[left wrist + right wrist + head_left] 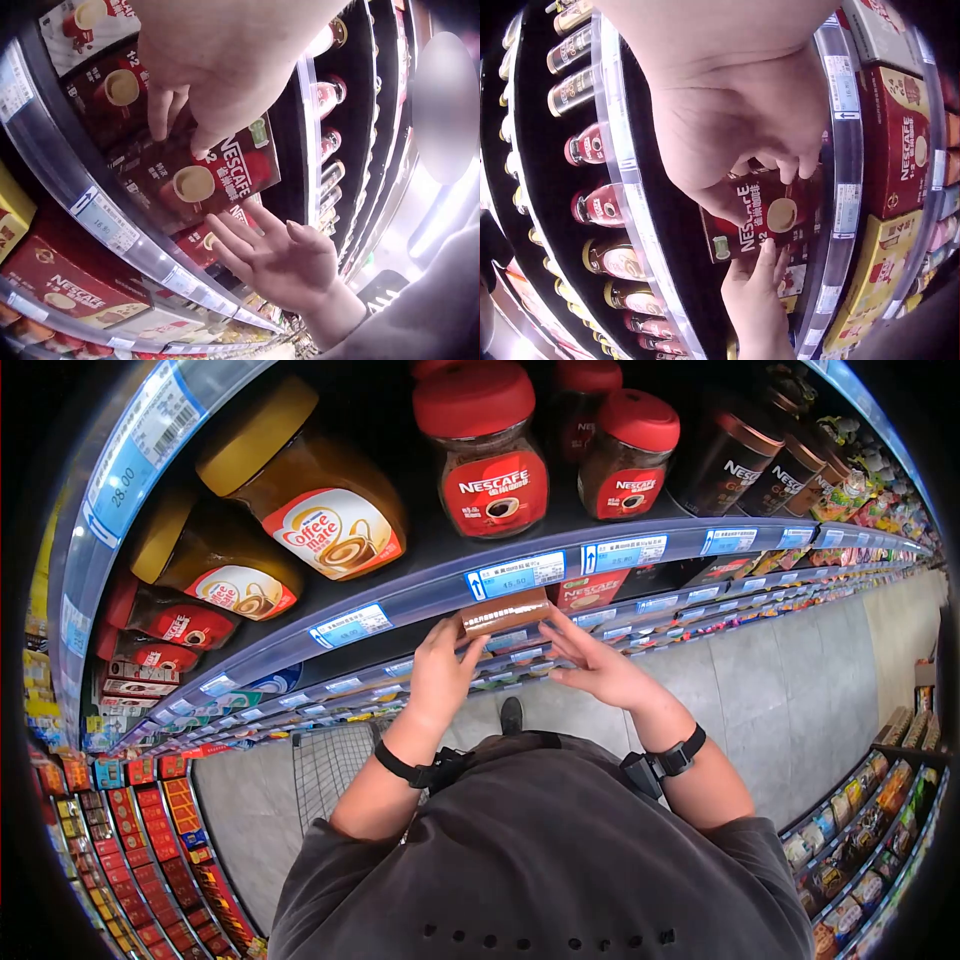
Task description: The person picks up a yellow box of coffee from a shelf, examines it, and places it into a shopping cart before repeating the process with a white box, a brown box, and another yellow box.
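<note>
A brown Nescafé coffee box [505, 615] is at the front of the shelf under the jars, its printed narrow side up in the head view. Its face, with a coffee cup picture, shows in the left wrist view as the coffee box [193, 180]. My left hand [443, 665] holds it at one end, thumb on the face. My right hand [610, 668] is at the opposite end, fingertips at the edge, the fingers fairly straight and spread. In the right wrist view the right hand [742, 120] covers part of the box.
Another similar coffee box [112, 94] stands beside it. Above are red-lidded Nescafé jars [495, 490] and Coffee-mate jars [340, 525] behind a price rail [520, 575]. Lower down sits a red Nescafé carton [64, 281]. A wire shopping cart [335, 765] stands on the floor at left.
</note>
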`<state>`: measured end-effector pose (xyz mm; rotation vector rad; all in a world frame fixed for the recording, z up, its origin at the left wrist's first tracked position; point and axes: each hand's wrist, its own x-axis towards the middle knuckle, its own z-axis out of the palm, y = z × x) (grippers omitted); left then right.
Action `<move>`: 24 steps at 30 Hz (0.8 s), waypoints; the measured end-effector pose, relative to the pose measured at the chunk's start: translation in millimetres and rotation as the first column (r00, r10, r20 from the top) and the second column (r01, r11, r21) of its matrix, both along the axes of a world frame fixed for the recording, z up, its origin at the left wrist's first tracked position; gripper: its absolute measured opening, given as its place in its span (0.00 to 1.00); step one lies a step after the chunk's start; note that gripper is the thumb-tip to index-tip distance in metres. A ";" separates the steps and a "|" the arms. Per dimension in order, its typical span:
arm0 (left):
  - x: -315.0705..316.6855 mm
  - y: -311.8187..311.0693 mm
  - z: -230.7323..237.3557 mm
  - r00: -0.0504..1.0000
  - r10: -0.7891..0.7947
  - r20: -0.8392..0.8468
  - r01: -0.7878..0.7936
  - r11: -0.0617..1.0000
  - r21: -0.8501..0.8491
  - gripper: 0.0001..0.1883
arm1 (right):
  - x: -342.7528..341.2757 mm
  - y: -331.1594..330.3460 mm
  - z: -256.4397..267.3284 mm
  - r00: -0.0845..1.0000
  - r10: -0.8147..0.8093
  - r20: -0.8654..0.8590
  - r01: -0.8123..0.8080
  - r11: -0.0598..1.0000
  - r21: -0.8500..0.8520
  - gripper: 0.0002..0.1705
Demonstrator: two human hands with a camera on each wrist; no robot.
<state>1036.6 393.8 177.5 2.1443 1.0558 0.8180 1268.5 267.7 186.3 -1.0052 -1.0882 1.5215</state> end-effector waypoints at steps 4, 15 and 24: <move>0.0 0.6 3.8 1.000 -0.001 -0.009 0.001 1.000 0.010 0.20 | 2.4 2.6 -2.6 1.000 0.020 -0.004 -0.020 1.000 0.009 0.53; 4.1 2.7 7.9 1.000 0.001 -0.020 0.000 1.000 0.031 0.18 | 8.7 4.7 -8.0 0.998 0.045 -0.049 -0.043 0.998 0.039 0.53; 3.9 9.4 1.5 0.998 -0.023 -0.060 0.022 1.000 -0.004 0.16 | 5.8 7.5 -2.5 0.998 0.016 -0.057 -0.018 0.999 -0.042 0.53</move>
